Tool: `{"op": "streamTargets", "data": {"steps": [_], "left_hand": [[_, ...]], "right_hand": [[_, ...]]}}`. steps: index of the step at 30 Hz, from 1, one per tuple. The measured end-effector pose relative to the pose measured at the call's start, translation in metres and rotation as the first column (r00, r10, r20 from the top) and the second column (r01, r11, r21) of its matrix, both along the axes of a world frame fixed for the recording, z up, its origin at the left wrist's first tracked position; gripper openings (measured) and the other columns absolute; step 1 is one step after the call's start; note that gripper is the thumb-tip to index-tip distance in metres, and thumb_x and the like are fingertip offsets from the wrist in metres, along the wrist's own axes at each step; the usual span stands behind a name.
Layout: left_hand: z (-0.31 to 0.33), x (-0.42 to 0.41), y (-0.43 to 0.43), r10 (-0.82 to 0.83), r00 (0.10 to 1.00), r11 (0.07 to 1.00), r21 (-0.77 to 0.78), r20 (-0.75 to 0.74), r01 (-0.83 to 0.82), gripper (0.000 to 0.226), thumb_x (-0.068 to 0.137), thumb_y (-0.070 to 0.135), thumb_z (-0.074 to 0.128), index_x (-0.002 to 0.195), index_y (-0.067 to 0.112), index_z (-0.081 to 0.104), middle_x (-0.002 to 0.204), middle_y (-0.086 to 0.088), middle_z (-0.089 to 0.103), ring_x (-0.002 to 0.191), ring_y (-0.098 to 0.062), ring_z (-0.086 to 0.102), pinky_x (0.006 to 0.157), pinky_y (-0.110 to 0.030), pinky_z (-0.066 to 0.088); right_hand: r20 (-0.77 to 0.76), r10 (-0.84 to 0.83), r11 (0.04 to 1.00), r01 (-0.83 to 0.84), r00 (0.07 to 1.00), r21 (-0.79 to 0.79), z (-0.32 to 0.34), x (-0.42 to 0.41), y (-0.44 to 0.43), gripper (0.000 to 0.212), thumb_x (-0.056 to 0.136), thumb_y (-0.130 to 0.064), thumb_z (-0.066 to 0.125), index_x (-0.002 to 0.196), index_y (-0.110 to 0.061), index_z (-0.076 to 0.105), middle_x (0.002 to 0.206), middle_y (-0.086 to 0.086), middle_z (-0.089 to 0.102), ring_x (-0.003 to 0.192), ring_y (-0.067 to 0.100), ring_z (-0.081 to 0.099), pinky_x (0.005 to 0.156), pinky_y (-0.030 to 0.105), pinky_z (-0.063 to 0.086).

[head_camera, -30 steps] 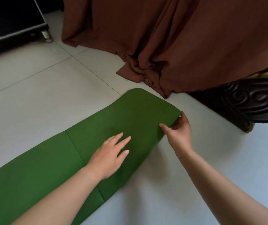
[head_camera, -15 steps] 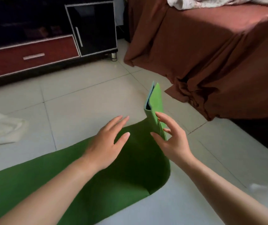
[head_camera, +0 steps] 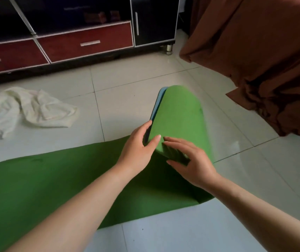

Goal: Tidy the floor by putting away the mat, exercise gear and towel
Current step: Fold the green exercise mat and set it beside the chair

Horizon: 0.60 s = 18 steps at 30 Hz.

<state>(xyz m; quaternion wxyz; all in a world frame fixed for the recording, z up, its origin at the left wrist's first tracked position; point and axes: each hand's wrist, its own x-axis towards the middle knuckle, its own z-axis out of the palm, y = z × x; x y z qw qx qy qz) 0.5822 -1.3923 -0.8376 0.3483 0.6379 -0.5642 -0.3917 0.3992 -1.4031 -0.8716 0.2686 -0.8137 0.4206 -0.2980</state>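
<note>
Left hand point(head_camera: 138, 148): grips the raised end of the green mat point(head_camera: 180, 115), thumb on the green face, fingers curled round the edge onto the blue underside. Right hand point(head_camera: 192, 160): set against the same raised end lower down, where the mat bends back towards the floor point(head_camera: 145, 79); its fingers lie nearly straight and spread across the bend, thumb beneath them. Whether this hand pinches the bend or only presses on it cannot be told from here.

The mat's near end stands lifted and curled over, rounded tip uppermost, with a thin blue edge showing along its left side. The rest of the mat lies flat on the pale tiled floor and runs off to the person's left, passing under both forearms.

A crumpled white towel point(head_camera: 32, 108) lies on the tiles to the left, well apart from the mat. Behind it a dark cabinet point(head_camera: 152, 20) with red drawers point(head_camera: 85, 42) stands along the far wall. At right, a brown cloth point(head_camera: 263, 51) hangs down in folds to the floor, near the mat's raised end but not touching it.
</note>
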Motion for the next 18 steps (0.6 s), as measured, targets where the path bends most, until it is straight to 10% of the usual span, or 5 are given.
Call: {"op": "streamTargets", "data": {"steps": [18], "left_hand": [[-0.040,0.050,0.028,0.009,0.971,0.991,0.129,0.241,-0.042,0.054,0.095,0.025,0.049,0.144,0.030,0.028,0.152,0.009,0.025,0.138,-0.008,0.024,0.107,-0.023,0.019]], "right_hand": [[-0.310,-0.176,0.956,0.237,0.934,0.174,-0.049,-0.009,-0.018,0.079,0.075,-0.073,0.038,0.145,-0.037,0.028,0.157,-0.014,0.014,0.144,0.011,0.010,0.117,0.047,0.014]]}}
